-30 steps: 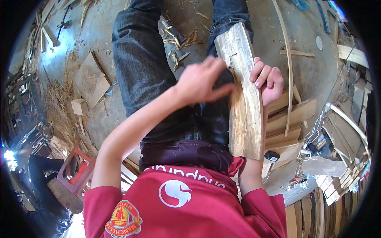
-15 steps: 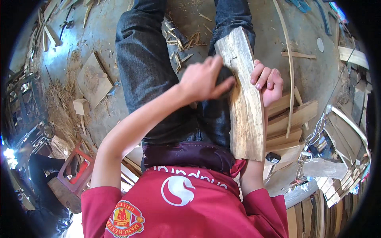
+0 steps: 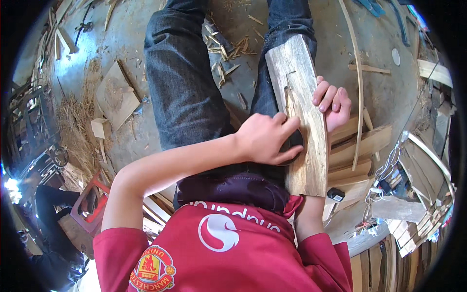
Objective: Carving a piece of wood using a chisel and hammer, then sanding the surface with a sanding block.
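Rough wooden board (image 3: 304, 109) lies lengthwise over right thigh (image 3: 264, 92); right hand (image 3: 334, 104), fingers curled round its outer edge; left hand (image 3: 267, 138), fingers clasping mostly hidden dark object (image 3: 293, 140) against inner edge.

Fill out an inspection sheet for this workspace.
Surface: grey floor, littered; wooden board lies along the jeans' right leg.
Job's things: board rough, with a dark split; dark object at its left edge, mostly hidden.
Clutter: wood splinters between the legs; planks at right.
Hands: left hand grips the dark object; right hand curls at the board's right edge.
Cables: white cables, tangled, far right.
Surroundings: another person, lower left.
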{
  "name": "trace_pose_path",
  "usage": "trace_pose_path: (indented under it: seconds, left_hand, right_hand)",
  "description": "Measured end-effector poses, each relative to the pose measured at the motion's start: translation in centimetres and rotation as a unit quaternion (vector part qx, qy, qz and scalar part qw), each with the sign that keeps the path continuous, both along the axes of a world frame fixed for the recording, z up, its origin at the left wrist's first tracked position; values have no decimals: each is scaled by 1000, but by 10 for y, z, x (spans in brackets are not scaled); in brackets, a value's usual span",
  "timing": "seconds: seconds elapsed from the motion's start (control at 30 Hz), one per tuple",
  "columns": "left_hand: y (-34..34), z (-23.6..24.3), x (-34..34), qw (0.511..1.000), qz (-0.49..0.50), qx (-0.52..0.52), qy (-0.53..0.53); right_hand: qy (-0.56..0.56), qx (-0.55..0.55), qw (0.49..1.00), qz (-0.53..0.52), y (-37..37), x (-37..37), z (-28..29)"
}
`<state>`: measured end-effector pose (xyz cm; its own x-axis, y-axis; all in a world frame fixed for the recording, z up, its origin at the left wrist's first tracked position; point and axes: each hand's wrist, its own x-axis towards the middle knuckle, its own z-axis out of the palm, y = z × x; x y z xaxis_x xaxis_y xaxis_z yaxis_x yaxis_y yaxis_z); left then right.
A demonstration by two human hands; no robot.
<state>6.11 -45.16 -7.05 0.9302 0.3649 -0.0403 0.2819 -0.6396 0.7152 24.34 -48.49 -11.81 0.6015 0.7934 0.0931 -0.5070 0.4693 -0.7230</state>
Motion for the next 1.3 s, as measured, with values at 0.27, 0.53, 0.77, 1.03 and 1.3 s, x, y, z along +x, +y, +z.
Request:
trace_pose_path:
  seconds: [0.27, 0.53, 0.77, 1.03, 1.3]
  left_hand:
    - [28, -27, 8, 990, 131, -23, 52]
    - [31, -25, 24, 981, 175, 67, 43]
    - [52, -26, -12, 682, 108, -716, -99]
    - [38, -1, -42, 401, 84, -870, -275]
    - [16, -1, -48, 377, 50, -891, -248]
  right_hand:
    - [23, -12, 1000, -13, -1, 1, -7]
    - [23, -16, 999, -25, -6, 9, -1]
    - [41, -13, 998, -37, -5, 6, -12]
    - [-108, -110, 972, 175, -18, 30, 28]
    - [-330, -209, 862, 325, 2, -8, 108]
